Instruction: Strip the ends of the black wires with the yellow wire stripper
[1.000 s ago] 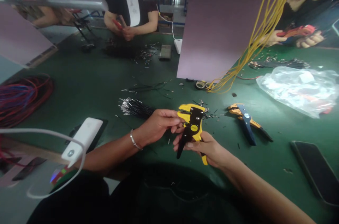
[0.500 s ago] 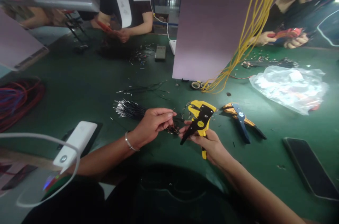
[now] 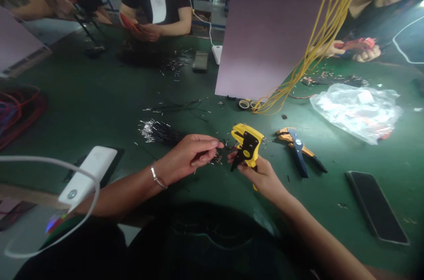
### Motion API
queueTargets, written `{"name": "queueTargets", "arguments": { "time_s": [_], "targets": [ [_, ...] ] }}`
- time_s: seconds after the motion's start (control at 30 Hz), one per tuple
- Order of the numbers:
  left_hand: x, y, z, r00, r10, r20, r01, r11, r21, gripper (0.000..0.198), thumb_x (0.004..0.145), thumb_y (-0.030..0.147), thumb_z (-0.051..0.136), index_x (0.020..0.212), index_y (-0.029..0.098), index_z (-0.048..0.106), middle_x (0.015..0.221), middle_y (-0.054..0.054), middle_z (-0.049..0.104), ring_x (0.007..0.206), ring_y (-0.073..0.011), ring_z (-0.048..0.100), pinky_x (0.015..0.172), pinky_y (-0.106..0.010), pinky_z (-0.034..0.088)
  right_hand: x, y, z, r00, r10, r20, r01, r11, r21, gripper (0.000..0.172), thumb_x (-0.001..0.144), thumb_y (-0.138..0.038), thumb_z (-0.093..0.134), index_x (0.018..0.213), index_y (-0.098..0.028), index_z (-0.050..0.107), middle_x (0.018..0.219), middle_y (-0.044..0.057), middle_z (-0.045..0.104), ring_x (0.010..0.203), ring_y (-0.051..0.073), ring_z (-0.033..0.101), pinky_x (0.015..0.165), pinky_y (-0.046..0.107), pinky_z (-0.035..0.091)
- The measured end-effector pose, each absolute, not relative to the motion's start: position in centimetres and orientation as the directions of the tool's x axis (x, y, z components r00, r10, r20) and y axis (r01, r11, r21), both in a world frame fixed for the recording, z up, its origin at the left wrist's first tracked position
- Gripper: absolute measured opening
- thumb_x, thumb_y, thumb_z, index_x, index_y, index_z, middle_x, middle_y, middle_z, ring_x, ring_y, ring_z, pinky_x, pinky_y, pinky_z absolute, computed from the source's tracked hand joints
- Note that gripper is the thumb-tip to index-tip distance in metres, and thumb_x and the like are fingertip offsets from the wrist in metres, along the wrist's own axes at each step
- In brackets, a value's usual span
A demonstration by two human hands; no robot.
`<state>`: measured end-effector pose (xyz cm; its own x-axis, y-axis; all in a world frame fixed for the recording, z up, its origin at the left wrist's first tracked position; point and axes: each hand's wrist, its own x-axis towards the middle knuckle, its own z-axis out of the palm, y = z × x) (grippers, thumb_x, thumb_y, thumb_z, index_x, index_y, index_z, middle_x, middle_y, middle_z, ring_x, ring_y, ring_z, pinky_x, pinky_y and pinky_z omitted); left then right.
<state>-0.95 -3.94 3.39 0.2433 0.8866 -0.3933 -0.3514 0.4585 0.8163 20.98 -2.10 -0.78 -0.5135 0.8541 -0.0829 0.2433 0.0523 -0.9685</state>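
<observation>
My left hand (image 3: 202, 152) is closed, thumb and forefinger pinched together; anything between the tips is too small to make out. It hovers over a bundle of black wires (image 3: 162, 133) with shiny ends at the left and copper ends (image 3: 217, 159) showing past my fingers. My right hand (image 3: 263, 174) is wrapped around the handles of a yellow and black wire stripper (image 3: 247, 145), its head tilted up toward the left. A small space separates the stripper from my left fingertips. Dark scraps lie on the green table around its head.
A second wire stripper (image 3: 298, 145), blue and orange, lies right of my hand, with a phone (image 3: 377, 207) nearer me. A clear plastic bag (image 3: 357, 110) and hanging yellow wires (image 3: 318, 46) stand beyond. Left lies a white power bank (image 3: 89, 176). Two co-workers' hands hold red tools across the table.
My left hand has moved slightly right, its pinch still closed. The stripper has turned a little and shifted left in my right hand. The whole view has shifted slightly.
</observation>
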Motion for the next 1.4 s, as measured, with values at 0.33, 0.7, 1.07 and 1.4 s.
{"name": "queueTargets", "arguments": {
  "time_s": [0.33, 0.7, 1.07, 1.4],
  "targets": [
    [-0.7, -4.0, 3.7, 0.332, 0.825, -0.457, -0.345, 0.557, 0.755, 0.015, 0.081, 0.020, 0.062, 0.085, 0.006, 0.066, 0.053, 0.004, 0.042, 0.040, -0.0009, 0.028, 0.037, -0.018, 0.013, 20.9, -2.4, -1.3, -0.563, 0.823, -0.070, 0.169, 0.032, -0.985, 0.018, 0.085, -0.027, 0.057, 0.098, -0.018, 0.066, 0.098, 0.007, 0.070, 0.097, 0.025, 0.064, 0.091, 0.039, 0.048],
    [-0.6, -3.8, 3.7, 0.350, 0.798, -0.491, -0.322, 0.595, 0.737, 0.013, 0.084, 0.018, 0.058, 0.084, 0.006, 0.065, 0.052, 0.004, 0.041, 0.039, -0.0010, 0.025, 0.037, -0.018, 0.011, 20.9, -2.6, -1.4, -0.516, 0.855, 0.041, 0.165, 0.146, -0.975, 0.012, 0.084, -0.024, 0.057, 0.091, -0.019, 0.066, 0.088, 0.006, 0.070, 0.085, 0.023, 0.065, 0.081, 0.034, 0.052],
    [-0.5, -3.9, 3.9, 0.345, 0.798, -0.494, -0.313, 0.594, 0.741, 0.013, 0.082, 0.019, 0.060, 0.082, 0.007, 0.065, 0.052, 0.003, 0.045, 0.039, -0.0016, 0.029, 0.036, -0.019, 0.011, 20.4, -3.0, -1.5, -0.450, 0.893, -0.003, 0.230, 0.113, -0.966, 0.015, 0.077, -0.029, 0.065, 0.085, -0.017, 0.066, 0.081, 0.008, 0.072, 0.074, 0.021, 0.067, 0.070, 0.032, 0.055],
    [-0.3, -3.9, 4.0, 0.342, 0.792, -0.505, -0.298, 0.601, 0.742, 0.013, 0.082, 0.018, 0.059, 0.081, 0.006, 0.064, 0.051, 0.003, 0.047, 0.038, -0.0019, 0.029, 0.035, -0.018, 0.012, 20.5, -3.1, -2.2, -0.390, 0.921, 0.002, 0.313, 0.135, -0.940, 0.019, 0.076, -0.034, 0.067, 0.082, -0.016, 0.066, 0.077, 0.008, 0.072, 0.069, 0.022, 0.067, 0.066, 0.032, 0.055]
  ]
}}
